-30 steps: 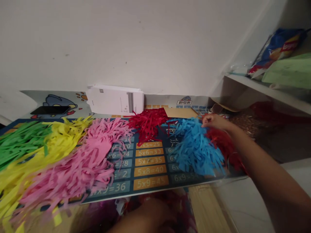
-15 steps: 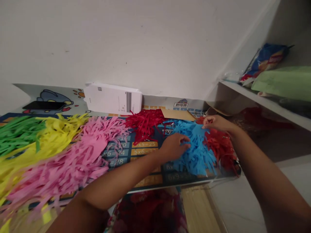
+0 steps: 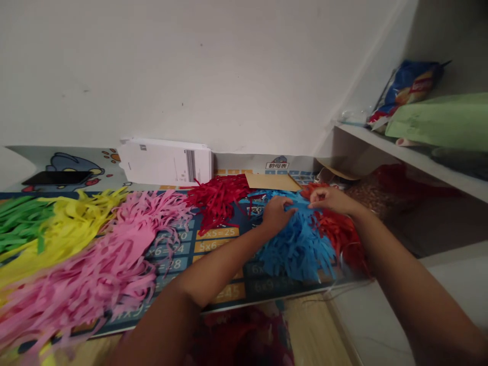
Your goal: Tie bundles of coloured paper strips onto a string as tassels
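Smooth white wall (image 3: 229, 76) above a flat, printed worktop (image 3: 229, 292) carrying six shaggy, thin-stripped bundles.
One each: long pink bundle (image 3: 110, 259), yellow bundle (image 3: 72, 218) and green bundle (image 3: 21, 223) towards the left end; blue bundle (image 3: 297, 254) near the right end; orange-red bundle (image 3: 341, 231) just right of it; crimson bundle (image 3: 219, 201) by the back edge. Right hand (image 3: 331, 200) pinches the blue bundle's upper part between thumb and finger; left hand (image 3: 277, 214) curls its fingertips there, though whether gripping I cannot tell.

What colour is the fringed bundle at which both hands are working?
The fringed bundle is bright blue; it shows best in the head view.
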The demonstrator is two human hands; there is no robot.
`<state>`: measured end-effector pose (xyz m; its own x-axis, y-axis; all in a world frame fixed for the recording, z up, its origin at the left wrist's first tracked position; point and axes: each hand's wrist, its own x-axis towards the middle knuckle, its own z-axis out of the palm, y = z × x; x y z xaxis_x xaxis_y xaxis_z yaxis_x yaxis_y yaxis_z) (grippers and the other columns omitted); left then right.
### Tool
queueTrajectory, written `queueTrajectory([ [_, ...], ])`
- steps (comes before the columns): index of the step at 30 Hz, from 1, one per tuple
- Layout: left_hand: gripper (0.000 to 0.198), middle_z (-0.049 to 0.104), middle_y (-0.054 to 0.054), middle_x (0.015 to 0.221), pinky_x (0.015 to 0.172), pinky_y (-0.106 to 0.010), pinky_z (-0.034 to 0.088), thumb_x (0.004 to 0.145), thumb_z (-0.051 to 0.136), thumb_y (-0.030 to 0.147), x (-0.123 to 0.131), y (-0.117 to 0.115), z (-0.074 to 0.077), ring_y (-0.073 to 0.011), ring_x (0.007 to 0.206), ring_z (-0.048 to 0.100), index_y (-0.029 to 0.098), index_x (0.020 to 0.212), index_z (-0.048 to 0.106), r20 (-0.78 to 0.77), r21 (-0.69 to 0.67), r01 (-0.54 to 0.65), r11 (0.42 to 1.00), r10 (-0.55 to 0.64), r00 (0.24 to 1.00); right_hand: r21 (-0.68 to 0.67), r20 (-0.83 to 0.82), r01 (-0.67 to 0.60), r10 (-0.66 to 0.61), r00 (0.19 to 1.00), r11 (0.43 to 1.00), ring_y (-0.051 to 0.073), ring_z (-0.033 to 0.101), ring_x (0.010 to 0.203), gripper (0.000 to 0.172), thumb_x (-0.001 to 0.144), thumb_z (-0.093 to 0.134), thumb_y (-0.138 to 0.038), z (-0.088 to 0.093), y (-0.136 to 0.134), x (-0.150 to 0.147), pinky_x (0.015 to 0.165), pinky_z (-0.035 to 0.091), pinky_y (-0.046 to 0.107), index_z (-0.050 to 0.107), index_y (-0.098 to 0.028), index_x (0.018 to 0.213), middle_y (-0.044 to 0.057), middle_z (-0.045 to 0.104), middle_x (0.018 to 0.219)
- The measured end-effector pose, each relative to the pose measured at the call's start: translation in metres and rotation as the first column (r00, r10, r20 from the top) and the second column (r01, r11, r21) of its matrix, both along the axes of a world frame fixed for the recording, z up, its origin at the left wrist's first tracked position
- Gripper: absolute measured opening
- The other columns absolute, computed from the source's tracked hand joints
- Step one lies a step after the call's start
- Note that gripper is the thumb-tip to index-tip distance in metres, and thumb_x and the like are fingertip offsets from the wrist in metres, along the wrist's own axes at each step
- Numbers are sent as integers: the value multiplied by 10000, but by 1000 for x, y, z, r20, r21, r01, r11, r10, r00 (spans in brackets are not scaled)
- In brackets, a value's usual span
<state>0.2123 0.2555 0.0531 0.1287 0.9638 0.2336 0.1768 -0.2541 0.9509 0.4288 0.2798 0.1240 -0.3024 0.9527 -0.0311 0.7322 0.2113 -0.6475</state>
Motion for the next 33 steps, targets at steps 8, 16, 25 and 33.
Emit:
queueTrajectory([
  [8, 260, 534, 59, 539, 556, -244, 359, 636, 859, 280, 5, 5, -7, -97, 522, 458, 153, 658, 633, 334, -302, 178, 936, -71, 940, 370, -198, 323, -265, 944, 871, 213, 615, 800, 360, 723, 709, -522, -9, -34, -21, 735, 489, 324, 725, -217, 915, 75, 706, 919],
  [16, 463, 541, 81, 540, 502, -207, 356, 494, 946, 251, 18, 4, -11, -54, 463, 490, 164, 682, 532, 682, -458, 397, 795, 28, 731, 327, -298, 312, -216, 930, 892, 179, 581, 649, 338, 745, 698, -532, -51, -59, -49, 616, 460, 302, 690, -205, 828, 30, 654, 721],
  [25, 423, 562, 59, 517, 478, -214, 373, 547, 913, 194, 19, 0, -11, -75, 460, 516, 172, 591, 492, 752, -483, 503, 717, 46, 658, 242, -322, 275, -190, 927, 930, 169, 555, 623, 303, 733, 672, -490, -59, -53, -51, 597, 434, 299, 693, -194, 792, 26, 632, 676],
  [33, 431, 490, 75, 516, 512, -234, 386, 619, 875, 288, 20, 0, -10, -72, 456, 476, 183, 614, 457, 610, -484, 401, 778, -30, 792, -54, -565, 346, -314, 763, 937, 92, 367, 472, 329, 610, 808, -448, -52, -65, -54, 447, 249, 219, 609, -206, 711, -68, 452, 522],
])
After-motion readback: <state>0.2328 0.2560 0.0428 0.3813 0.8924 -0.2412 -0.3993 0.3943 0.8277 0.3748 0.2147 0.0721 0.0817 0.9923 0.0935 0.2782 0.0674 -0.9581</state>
